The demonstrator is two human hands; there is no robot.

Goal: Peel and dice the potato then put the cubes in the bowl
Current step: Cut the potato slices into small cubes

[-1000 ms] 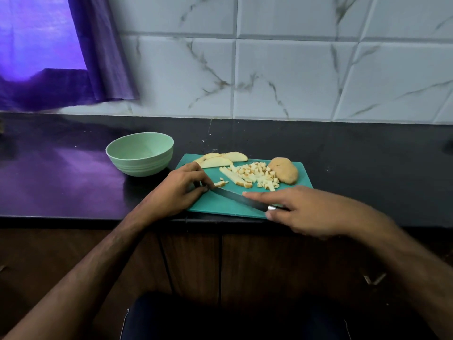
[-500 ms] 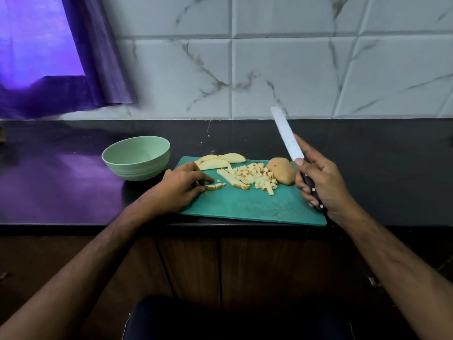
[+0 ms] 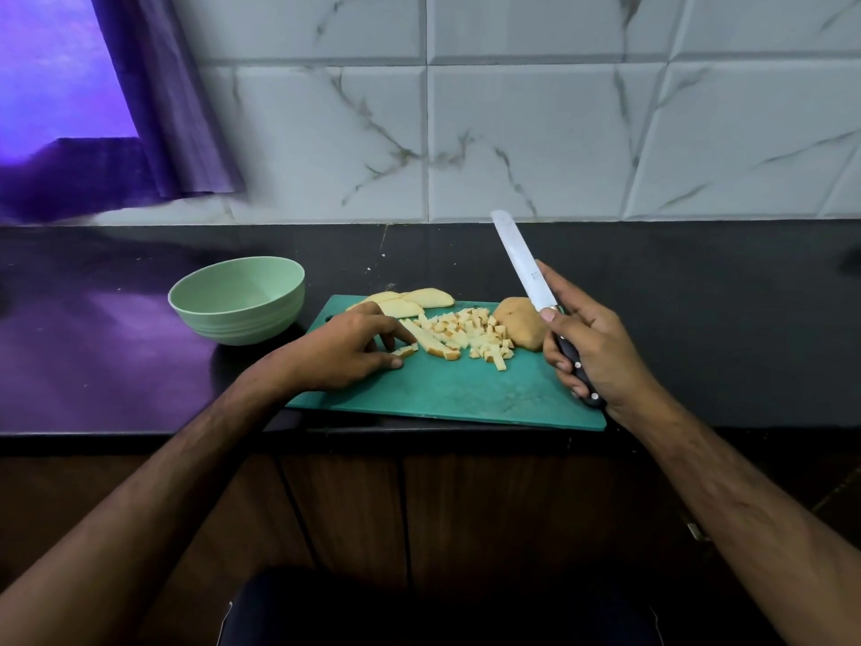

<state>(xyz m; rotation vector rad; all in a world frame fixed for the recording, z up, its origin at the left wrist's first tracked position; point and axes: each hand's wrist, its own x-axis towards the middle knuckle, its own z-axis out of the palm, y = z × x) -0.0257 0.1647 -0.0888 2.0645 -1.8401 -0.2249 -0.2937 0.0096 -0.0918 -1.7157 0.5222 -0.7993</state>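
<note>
One bowl (image 3: 236, 300), one cutting board (image 3: 447, 394), one knife (image 3: 536, 291), one potato chunk (image 3: 519, 328), two hands

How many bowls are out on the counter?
1. The green bowl stands on the dark counter, just left of the cutting board. Nothing shows inside it.
</note>
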